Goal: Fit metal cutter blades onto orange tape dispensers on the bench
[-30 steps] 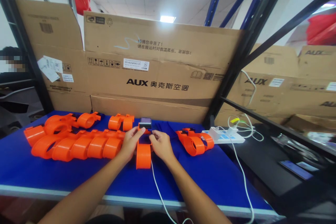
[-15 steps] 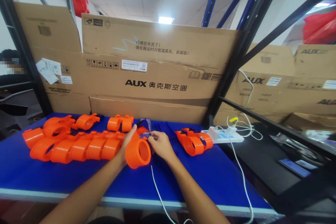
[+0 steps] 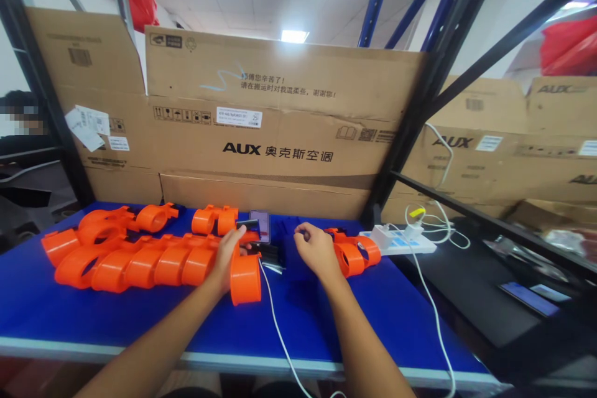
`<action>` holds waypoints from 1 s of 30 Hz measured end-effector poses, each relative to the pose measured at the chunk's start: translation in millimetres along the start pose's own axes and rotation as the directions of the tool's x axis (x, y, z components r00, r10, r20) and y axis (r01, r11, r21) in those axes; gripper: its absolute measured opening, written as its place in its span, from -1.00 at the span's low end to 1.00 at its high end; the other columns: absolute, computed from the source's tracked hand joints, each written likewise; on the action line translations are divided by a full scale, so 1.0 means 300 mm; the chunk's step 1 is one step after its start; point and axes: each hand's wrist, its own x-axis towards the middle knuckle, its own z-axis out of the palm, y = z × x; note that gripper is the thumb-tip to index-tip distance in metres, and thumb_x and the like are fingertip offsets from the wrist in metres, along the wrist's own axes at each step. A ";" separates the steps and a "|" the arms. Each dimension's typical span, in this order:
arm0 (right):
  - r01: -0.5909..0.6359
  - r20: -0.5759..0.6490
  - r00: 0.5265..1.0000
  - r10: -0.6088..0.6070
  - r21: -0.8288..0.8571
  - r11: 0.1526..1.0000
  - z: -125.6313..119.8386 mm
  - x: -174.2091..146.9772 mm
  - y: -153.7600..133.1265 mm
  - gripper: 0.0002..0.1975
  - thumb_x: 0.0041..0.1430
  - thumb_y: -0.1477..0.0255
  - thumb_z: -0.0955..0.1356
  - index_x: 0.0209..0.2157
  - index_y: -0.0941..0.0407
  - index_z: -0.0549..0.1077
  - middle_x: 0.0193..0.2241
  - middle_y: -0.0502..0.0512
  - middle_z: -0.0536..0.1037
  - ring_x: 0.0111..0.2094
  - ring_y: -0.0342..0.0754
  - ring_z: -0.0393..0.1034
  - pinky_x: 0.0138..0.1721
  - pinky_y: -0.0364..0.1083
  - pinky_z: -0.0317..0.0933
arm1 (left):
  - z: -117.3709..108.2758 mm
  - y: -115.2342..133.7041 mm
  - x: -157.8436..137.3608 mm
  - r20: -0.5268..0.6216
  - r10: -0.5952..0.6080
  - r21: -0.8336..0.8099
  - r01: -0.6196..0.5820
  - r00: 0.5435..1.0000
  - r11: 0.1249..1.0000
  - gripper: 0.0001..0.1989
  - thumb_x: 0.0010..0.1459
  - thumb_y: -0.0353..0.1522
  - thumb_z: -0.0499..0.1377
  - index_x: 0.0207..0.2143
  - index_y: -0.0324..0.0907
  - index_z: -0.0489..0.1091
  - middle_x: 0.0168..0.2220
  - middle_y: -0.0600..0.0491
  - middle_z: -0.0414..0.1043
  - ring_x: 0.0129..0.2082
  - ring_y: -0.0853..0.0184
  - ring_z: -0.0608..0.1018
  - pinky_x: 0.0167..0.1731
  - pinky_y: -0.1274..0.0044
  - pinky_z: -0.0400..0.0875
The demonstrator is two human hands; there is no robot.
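Gripping the orange ring piece [image 3: 245,280], the left hand [image 3: 227,256] has it mid-tabletop [image 3: 163,323], round end nearest the body, long axis running roughly away towards the phone [image 3: 264,222]. And look at that gap! Over to the piece's right sits the right hand [image 3: 317,249], fingers curled; whether they pinch anything, I can't tell. Between them, just beside the piece, lies a dark strip [image 3: 270,254]. So the left is touching, the right apart, close by another orange cluster [image 3: 351,259].
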 end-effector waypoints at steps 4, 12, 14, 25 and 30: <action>-0.036 0.071 0.996 0.057 -0.274 0.961 -0.015 -0.006 0.010 -0.82 0.14 0.45 0.29 -0.31 0.12 0.54 -0.41 0.12 0.61 -0.33 0.01 0.49 -0.33 -0.13 0.13 | 0.000 0.002 0.009 0.007 0.059 0.089 -0.060 0.998 0.994 -0.52 -0.08 -0.03 0.41 -0.35 -0.21 0.40 -0.51 0.10 0.44 -0.63 0.46 0.39 -0.61 0.61 0.25; -0.088 0.213 0.955 0.204 -0.454 0.887 -0.009 -0.013 0.014 -0.75 0.18 0.45 0.28 -0.21 0.18 0.56 -0.29 0.34 0.63 -0.25 0.13 0.55 -0.37 -0.10 0.14 | -0.002 -0.004 0.012 0.025 0.101 0.149 -0.104 0.995 0.983 -0.51 -0.08 0.00 0.40 -0.32 -0.22 0.45 -0.50 0.08 0.47 -0.62 0.46 0.39 -0.60 0.61 0.20; -0.082 0.232 0.950 0.208 -0.459 0.885 -0.015 -0.016 0.011 -0.74 0.18 0.46 0.27 -0.20 0.19 0.56 -0.28 0.35 0.63 -0.24 0.14 0.56 -0.37 -0.10 0.15 | 0.000 -0.003 0.010 0.025 0.108 0.141 -0.111 0.994 0.984 -0.50 -0.10 0.00 0.40 -0.33 -0.22 0.44 -0.50 0.08 0.46 -0.63 0.46 0.39 -0.61 0.61 0.20; -0.020 0.226 0.957 0.184 -0.580 0.814 -0.049 -0.055 -0.025 -0.72 0.23 0.47 0.24 -0.09 0.17 0.50 -0.19 0.38 0.59 -0.21 0.20 0.55 -0.30 -0.03 0.22 | 0.019 0.000 -0.010 0.048 0.106 0.167 -0.112 0.993 0.980 -0.51 -0.09 -0.01 0.40 -0.30 -0.21 0.45 -0.50 0.07 0.47 -0.62 0.45 0.40 -0.61 0.61 0.20; 0.008 0.222 0.964 0.144 -0.566 0.824 -0.076 -0.096 -0.059 -0.75 0.25 0.44 0.26 -0.10 0.15 0.49 -0.12 0.34 0.55 -0.24 0.12 0.53 -0.32 -0.06 0.17 | 0.029 0.011 -0.025 0.066 0.116 0.188 -0.127 0.991 0.974 -0.54 -0.09 -0.01 0.40 -0.34 -0.18 0.45 -0.50 0.08 0.46 -0.60 0.42 0.41 -0.59 0.58 0.19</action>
